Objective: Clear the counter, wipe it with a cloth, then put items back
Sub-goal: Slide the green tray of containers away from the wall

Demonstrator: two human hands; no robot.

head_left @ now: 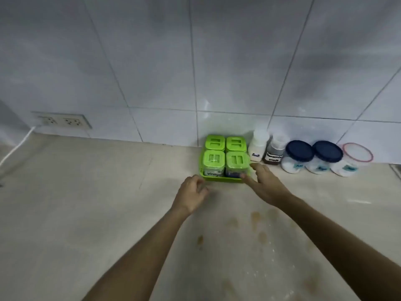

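Observation:
A green tray (223, 179) holding several green-lidded spice containers (236, 159) stands against the tiled wall. My left hand (192, 193) hovers at the tray's front left corner, fingers loosely curled, holding nothing. My right hand (265, 183) is spread at the tray's front right corner, with fingers apart and the thumb touching the tray's rim. To the right stand a white salt bottle (258, 148), a dark seed bottle (275, 153), two blue-lidded jars (300, 151) and a red-rimmed jar (355, 156). No cloth is in view.
The beige counter (86, 203) carries brown stains (257, 218) and white powder near its front. A double wall socket (63, 121) sits at the left with a white cable (15, 148) trailing down onto the counter.

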